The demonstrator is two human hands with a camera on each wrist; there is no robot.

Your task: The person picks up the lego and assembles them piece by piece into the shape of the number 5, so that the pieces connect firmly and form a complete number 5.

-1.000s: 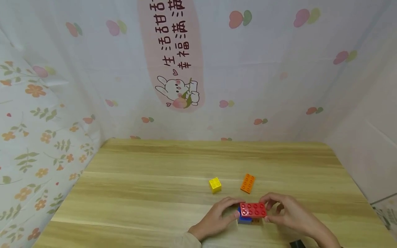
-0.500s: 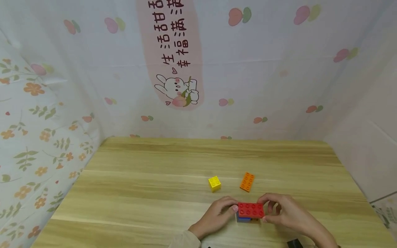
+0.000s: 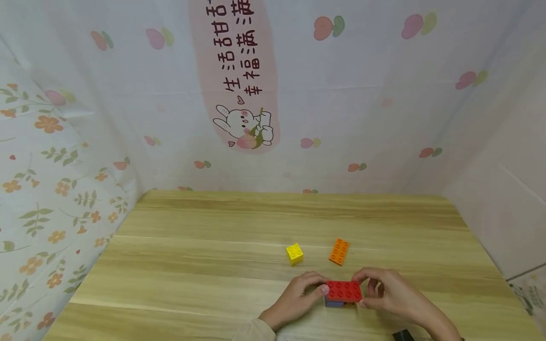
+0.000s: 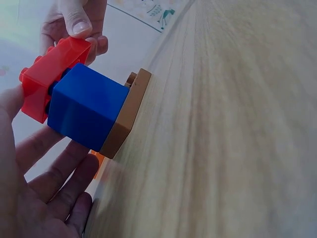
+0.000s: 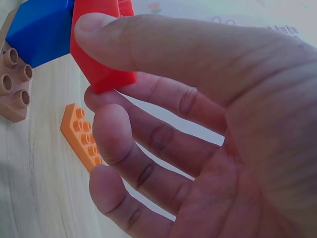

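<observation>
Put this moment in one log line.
left hand: grips red brick | right hand: pinches red brick | beneath, with gap: blue brick on brown plate | apart: yellow brick, orange plate

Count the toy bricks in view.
5: between left hand and right hand, red brick over blue brick over brown brick; farther back, yellow brick and orange brick. More may be hidden.

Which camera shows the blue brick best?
Left wrist: the blue brick appears large, its near sides almost unobstructed. Head: only a strip beneath the red brick. Right wrist: just part of it, cropped by the frame's top edge.
</observation>
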